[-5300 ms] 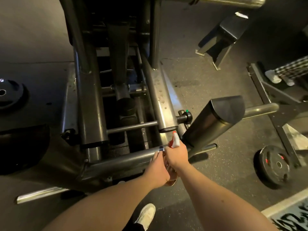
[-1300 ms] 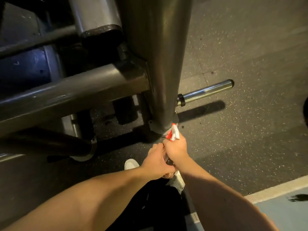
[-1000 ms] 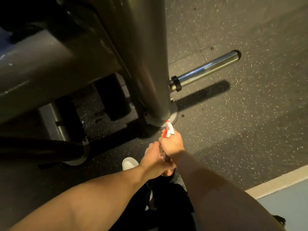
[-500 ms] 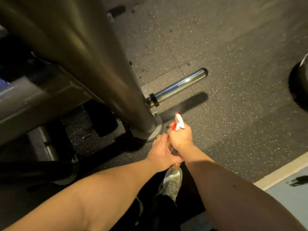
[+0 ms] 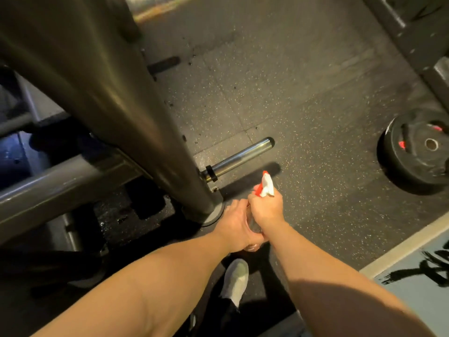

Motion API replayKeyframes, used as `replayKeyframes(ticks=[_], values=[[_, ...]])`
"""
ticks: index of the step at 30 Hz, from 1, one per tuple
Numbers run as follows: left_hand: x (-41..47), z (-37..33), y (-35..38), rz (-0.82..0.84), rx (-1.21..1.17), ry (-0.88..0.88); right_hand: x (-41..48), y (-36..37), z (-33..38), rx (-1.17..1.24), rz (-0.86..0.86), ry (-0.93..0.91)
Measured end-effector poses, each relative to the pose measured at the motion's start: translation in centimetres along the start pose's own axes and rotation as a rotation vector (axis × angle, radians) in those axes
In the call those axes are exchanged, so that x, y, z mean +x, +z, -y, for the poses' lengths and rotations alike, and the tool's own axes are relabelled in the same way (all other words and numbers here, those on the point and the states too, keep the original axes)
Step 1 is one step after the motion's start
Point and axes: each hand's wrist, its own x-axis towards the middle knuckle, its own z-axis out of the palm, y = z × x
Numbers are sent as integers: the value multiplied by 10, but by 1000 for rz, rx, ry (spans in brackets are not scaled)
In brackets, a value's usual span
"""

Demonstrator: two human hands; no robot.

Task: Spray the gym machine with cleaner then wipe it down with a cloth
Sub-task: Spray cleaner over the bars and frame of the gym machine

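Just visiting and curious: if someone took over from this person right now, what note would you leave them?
Hands: left hand holds the spray bottle by its body; right hand grips its neck at the trigger.
Nozzle points beside the chrome peg at the foot of the machine's post.
No cloth in view.
Done: cannot tell how much is sprayed.
Left: finish spraying, then wipe.

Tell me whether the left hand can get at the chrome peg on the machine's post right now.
Probably yes. The chrome peg juts out just beyond the left hand, nothing between them. But that hand grips the spray bottle, also held by the right hand, so it must let go first.
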Motion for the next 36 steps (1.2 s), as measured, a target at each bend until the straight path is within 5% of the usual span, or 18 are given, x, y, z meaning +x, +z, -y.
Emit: replayKeyframes(ticks=[18, 29, 36], values=[[-144, -164, -131, -265, -219, 51, -232, -88, 218, -122, 222, -338], [-209, -219, -180, -501, -296, 47, -275, -72, 270, -361, 253, -542], [-188, -219, -201, -446, -303, -34, -261, -58, 289, -336, 283, -494]])
